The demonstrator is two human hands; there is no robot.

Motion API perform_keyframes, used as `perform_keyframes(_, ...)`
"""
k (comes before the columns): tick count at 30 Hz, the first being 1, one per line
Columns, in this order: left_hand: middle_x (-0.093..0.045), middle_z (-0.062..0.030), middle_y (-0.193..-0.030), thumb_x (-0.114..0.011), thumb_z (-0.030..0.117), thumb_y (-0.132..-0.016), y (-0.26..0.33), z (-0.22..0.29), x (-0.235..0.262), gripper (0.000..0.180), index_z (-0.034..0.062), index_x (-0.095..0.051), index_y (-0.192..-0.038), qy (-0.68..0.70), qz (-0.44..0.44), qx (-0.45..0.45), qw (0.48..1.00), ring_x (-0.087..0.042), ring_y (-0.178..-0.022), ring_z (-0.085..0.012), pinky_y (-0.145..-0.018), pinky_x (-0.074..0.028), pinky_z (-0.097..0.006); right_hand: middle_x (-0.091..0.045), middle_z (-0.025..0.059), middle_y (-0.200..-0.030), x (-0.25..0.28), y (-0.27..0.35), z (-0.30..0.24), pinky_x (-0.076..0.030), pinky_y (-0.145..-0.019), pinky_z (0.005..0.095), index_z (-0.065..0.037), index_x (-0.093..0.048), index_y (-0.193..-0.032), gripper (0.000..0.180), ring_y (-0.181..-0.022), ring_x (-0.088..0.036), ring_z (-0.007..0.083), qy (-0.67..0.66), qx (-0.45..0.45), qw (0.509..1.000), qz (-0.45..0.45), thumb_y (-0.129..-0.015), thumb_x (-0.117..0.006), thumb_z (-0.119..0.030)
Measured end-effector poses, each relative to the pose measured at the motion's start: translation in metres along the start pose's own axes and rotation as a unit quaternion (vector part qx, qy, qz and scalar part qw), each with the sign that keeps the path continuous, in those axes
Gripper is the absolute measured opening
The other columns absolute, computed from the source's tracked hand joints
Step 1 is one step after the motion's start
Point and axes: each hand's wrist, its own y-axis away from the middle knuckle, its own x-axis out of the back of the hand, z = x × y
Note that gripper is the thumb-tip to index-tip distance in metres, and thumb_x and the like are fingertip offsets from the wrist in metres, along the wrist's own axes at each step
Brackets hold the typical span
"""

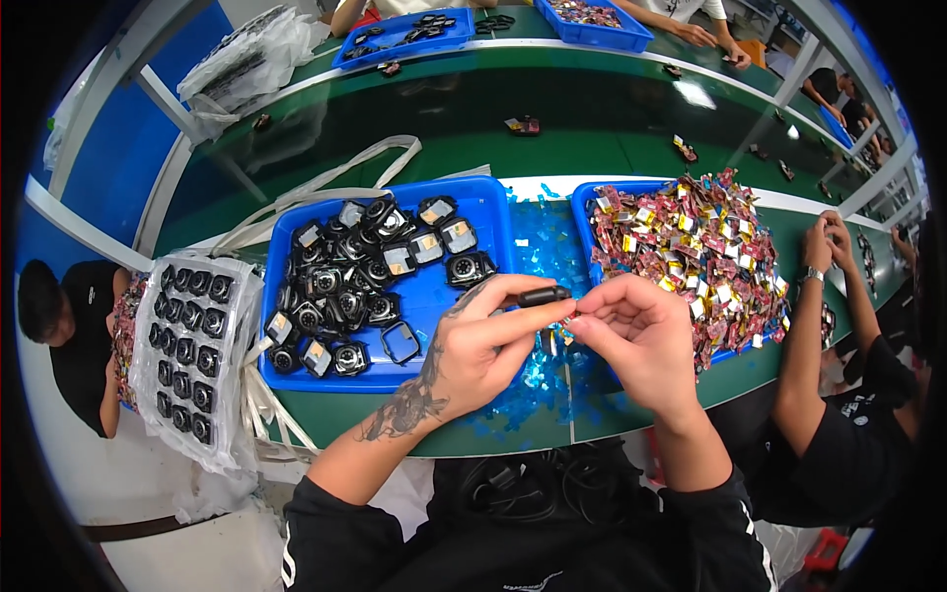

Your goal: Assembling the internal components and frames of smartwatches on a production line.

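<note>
My left hand (483,340) is closed around a black smartwatch case (539,296), seen edge-on between thumb and fingers. Right beside it, my right hand (636,340) pinches thumb and forefinger together, meeting the left fingertips. A tiny reddish bit shows where the fingers meet, too small to name. Left of my hands, a blue tray (449,353) holds many black watch cases (347,308), some showing pale square faces. On the right, another blue tray (584,219) is heaped with small red circuit boards (691,261) bearing yellow and white patches.
Blue film scraps (541,380) litter the green bench between the trays. A plastic tray of watch cases (185,340) leans at the left beside white straps (271,395). Beyond runs a green conveyor belt (424,123) with scattered parts. Co-workers sit left, right and across.
</note>
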Motion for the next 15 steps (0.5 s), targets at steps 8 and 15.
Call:
perform_keyframes(8, -0.063, -0.0096, -0.086, -0.074, 0.003, -0.079, 0.003, -0.009, 0.0, 0.026, 0.0065, -0.073, -0.105, -0.026, 0.023, 0.027, 0.999, -0.063, -0.07, -0.0192, -0.058, -0.048, -0.029, -0.064, 0.0026, -0.087, 0.004, -0.002, 0.007, -0.051, -0.069, 0.0193, 0.002, -0.061, -0.094, 0.01, -0.081, -0.06, 0.0055, -0.058, -0.041, 0.996, -0.048, -0.088, -0.067, -0.002)
perform_keyframes(15, -0.066, -0.0108, -0.087, -0.073, 0.001, -0.077, 0.003, -0.002, -0.003, 0.022, 0.0044, -0.073, -0.099, -0.047, 0.033, 0.008, 0.998, -0.064, -0.072, -0.0195, -0.059, -0.049, -0.028, -0.063, 0.0023, -0.091, 0.014, -0.002, 0.004, -0.048, -0.069, 0.0199, -0.001, -0.061, -0.095, 0.01, -0.082, -0.059, 0.0058, -0.118, -0.096, 0.984, -0.096, -0.088, -0.068, -0.003)
